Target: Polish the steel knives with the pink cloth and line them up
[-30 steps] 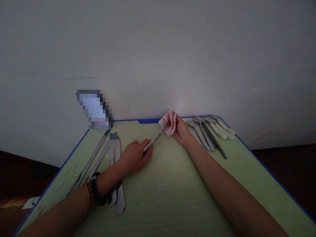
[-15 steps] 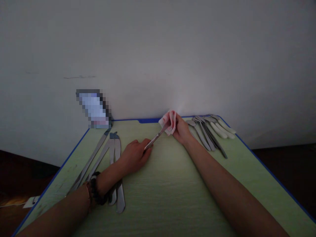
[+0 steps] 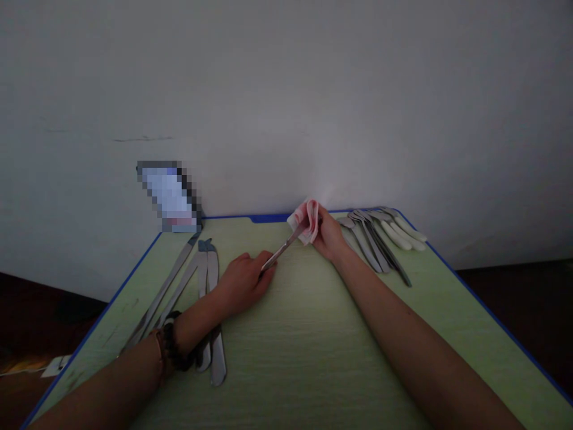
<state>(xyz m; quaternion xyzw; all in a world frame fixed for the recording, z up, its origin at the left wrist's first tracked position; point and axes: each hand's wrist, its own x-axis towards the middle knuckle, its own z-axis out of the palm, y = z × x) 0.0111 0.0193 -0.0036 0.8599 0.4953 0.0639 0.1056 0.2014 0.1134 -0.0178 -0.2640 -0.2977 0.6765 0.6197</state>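
Observation:
My left hand (image 3: 244,283) rests on the green table (image 3: 304,352) and is closed round the handle of a metal utensil (image 3: 278,254) that points up and to the right. My right hand (image 3: 329,236) is closed on a pink and white cloth (image 3: 305,220) wrapped about the utensil's far end. The covered end is hidden by the cloth. A dark bead bracelet (image 3: 172,346) sits on my left wrist.
Several long metal utensils (image 3: 197,286) lie in a row at the left, partly under my left forearm. Another pile of utensils (image 3: 378,239), some with white handles, lies at the back right. A blurred-out object (image 3: 170,196) leans on the wall at the back left.
Both hands keep their grips and places. The view has shifted very slightly; nothing else has moved.

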